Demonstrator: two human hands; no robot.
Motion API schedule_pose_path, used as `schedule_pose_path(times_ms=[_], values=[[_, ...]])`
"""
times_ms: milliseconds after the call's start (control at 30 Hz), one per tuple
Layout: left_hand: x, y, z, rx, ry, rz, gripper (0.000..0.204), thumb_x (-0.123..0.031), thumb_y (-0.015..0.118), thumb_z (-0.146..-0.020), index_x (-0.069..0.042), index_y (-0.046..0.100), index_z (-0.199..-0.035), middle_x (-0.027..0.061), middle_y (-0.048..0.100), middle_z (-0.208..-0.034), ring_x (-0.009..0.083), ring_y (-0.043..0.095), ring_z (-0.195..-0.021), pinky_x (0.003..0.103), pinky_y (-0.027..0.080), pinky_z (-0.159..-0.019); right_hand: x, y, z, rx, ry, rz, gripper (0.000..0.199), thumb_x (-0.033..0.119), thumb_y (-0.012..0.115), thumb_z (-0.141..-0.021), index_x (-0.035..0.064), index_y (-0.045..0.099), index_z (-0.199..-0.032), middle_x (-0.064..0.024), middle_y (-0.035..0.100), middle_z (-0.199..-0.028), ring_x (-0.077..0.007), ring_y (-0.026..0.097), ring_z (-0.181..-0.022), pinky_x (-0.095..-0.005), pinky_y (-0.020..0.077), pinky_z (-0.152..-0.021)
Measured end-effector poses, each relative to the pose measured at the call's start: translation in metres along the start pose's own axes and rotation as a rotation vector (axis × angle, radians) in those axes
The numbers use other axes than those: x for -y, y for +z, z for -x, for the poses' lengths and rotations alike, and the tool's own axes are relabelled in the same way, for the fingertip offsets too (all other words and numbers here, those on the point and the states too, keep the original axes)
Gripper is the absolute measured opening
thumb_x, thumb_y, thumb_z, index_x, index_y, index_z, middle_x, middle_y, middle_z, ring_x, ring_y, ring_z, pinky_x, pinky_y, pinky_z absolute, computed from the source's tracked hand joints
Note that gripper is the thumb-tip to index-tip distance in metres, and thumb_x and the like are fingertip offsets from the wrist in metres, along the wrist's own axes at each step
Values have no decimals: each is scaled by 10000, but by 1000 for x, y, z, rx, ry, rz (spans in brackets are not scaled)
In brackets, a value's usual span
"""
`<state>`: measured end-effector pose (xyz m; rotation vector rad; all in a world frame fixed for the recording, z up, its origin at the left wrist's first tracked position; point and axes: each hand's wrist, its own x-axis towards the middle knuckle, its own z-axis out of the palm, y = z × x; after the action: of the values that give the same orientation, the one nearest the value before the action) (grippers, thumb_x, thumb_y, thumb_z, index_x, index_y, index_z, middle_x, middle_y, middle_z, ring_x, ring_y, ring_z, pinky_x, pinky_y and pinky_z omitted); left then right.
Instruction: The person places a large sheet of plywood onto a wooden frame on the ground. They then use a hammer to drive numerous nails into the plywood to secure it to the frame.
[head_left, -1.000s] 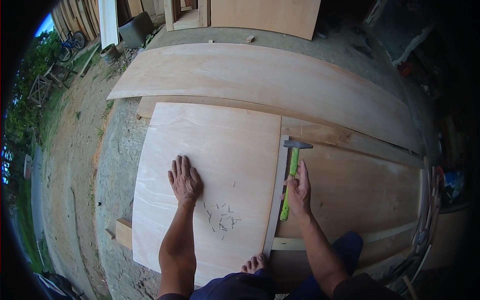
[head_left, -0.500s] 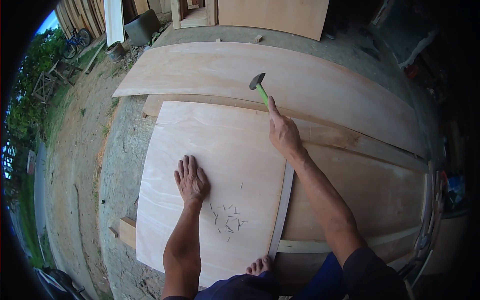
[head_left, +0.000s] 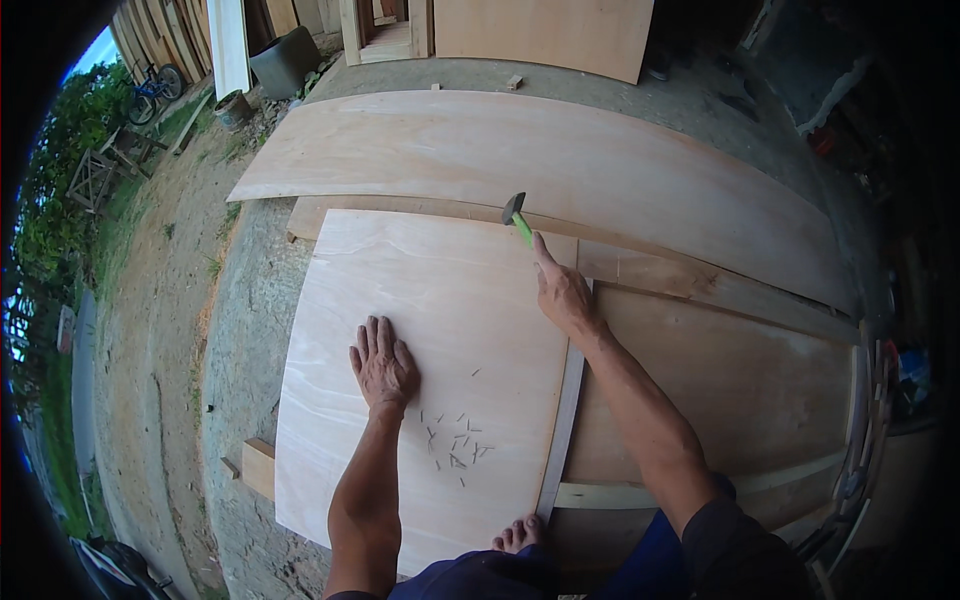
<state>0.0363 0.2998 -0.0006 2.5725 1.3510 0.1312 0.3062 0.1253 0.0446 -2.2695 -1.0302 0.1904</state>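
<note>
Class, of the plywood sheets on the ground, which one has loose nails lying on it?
The nearest plywood sheet, under the flat left hand; small nails lie scattered on it. The long sheet beyond shows none.

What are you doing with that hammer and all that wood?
A person is bent over a pale plywood sheet that lies on a wooden frame on the ground. The left hand presses flat on the sheet. The right hand grips a green-handled hammer over the sheet's far edge. A little scatter of small nails lies loose on the sheet near the person.
</note>
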Motion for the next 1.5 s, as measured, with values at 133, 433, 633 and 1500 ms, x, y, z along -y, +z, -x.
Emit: schedule_pose_path(times_ms=[133,433,633,1500], values=[[-2,3,1,-43,27,10,551,-319,368,-1032,-121,382,-1546,97,324,-1632,277,225,-1533,480,117,-1248,-15,13,8,35,46,80,640,96,528,-984,136,284,-1575,-276,675,-810,-432,686,-740,-550,507,-638],[5,-7,24,-154,56,557,202,-58,624,-891,-57,713,-1072,124,692,-1185,266,595,-1134,392,476,-962,-13,14,7,186,178,20,653,139,497,-1001,222,230,-1591,-286,691,-955,-474,681,-879,-557,526,-735],[-26,-21,50,245,55,571,155,-118,632,-876,-60,721,-989,120,747,-952,303,703,-907,394,549,-817,-9,22,13,199,235,35,649,220,477,-1024,290,177,-1596,-296,690,-999,-479,680,-903,-569,537,-769],[-90,-4,49,317,234,209,181,-181,607,-891,-5,650,-907,184,687,-923,364,681,-901,458,545,-796,-32,29,9,84,223,1,607,234,448,-1038,246,204,-1594,-287,671,-1080,-468,669,-942,-528,537,-812]])
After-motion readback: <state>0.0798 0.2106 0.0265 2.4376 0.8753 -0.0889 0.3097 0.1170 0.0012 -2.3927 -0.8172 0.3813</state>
